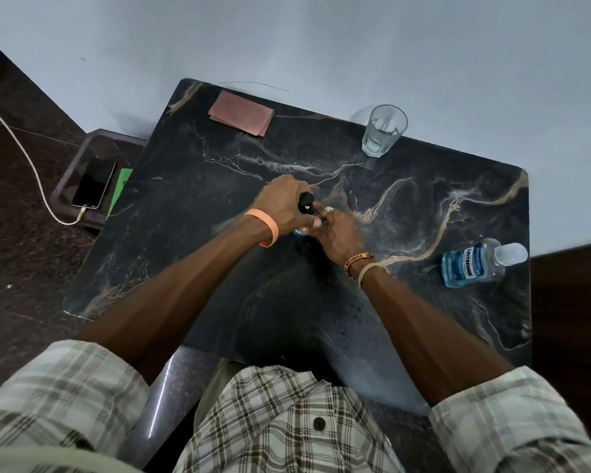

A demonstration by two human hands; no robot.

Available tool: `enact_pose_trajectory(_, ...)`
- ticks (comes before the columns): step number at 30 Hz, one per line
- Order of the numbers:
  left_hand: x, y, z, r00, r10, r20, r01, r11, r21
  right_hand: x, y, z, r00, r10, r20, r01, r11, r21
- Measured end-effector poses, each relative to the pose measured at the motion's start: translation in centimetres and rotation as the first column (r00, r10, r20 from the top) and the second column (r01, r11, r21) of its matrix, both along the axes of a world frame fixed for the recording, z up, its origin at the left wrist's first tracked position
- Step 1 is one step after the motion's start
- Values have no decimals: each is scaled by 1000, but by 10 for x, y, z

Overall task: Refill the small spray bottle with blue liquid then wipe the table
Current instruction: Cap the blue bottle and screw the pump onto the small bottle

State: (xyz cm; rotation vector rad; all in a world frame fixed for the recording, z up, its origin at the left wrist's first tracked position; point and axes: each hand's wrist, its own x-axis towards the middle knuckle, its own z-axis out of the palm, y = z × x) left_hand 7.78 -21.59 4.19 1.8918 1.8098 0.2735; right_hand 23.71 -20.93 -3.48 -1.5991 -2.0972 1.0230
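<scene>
Both hands meet at the middle of the dark marbled worktop (pixel 423 206), closed over the small spray bottle (pixel 306 203). The left hand (pixel 282 206), wearing an orange wristband (pixel 268 227), comes in from 7 o'clock, and its fingers are curled round the bottle's black spray head. The right hand (pixel 340 232) comes in from 5 o'clock with a ring (pixel 328 209) on one finger. Its fingers wrap the bottle's body lower down. A sliver of blue shows at the base between the two hands (the rest of the body is hidden by them). Whether the base touches the worktop cannot be told.

At 11 o'clock, near the far edge, a folded pinkish cloth (pixel 241 112) lies flat, well apart from the hands. At 1 o'clock a clear glass (pixel 382 131) stands upright by the far edge. At 3 o'clock, near the right edge, is a mouthwash bottle (pixel 471 264) with blue liquid inside, its clear cap pointing outward. In this wide view it is unclear whether it stands or lies.

Off the worktop at 9 o'clock and lower down, a phone (pixel 94 184) lies in a dark tray (pixel 72 155) with a white cable (pixel 31 165) plugged into its near end. A green sheet (pixel 122 186) sits just beside it.
</scene>
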Motion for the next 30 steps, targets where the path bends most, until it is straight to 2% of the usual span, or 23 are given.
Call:
enact_pose_trajectory(7,2,4,1,999,5,46,-4,1000,-15,-1,0,1,999,-41,-13,41,999,-22)
enact_pose_trajectory(14,2,4,-2,999,17,44,-19,998,63,-2,-3,-1,994,-101,-30,99,993,-69)
enact_pose_trajectory(23,-2,1,-13,999,30,27,-31,998,55,-2,-5,4,995,-82,-55,77,992,-101)
enact_pose_trajectory(26,-5,3,-17,999,13,30,-13,1000,11,-2,-3,8,999,-49,20,51,994,-101)
enact_pose_trajectory(30,-11,0,-19,993,-26,112,32,998,-53,2,-1,12,991,33,129,-29,999,-32)
